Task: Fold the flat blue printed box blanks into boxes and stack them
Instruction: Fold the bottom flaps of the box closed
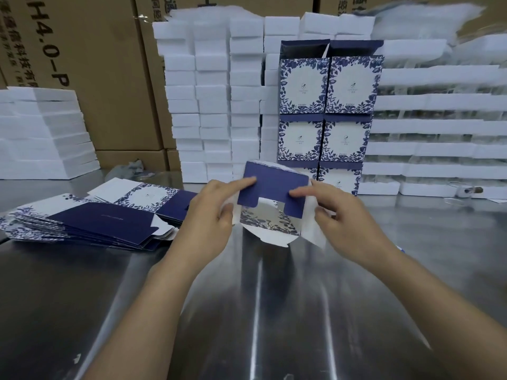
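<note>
I count two hands, the left hand [211, 212] and the right hand [343, 223], and one half-folded box [271, 193]. I see six folded boxes [326, 113], stacked two across and three high. There is one pile of flat blanks [96, 223].

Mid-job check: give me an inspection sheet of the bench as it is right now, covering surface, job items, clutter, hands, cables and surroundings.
Surface: shiny steel table, strong glare.
Job's things: half-folded box held above the table; flat blanks fanned in a pile at left; finished boxes stacked in two columns behind.
Clutter: grey crumpled item at back left; small white object at far right.
Hands: left hand and right hand both hold the box, index fingers on its blue flap.
Cables: nothing clearly seen.
Surroundings: white foam blocks stacked high; brown cartons behind.
</note>
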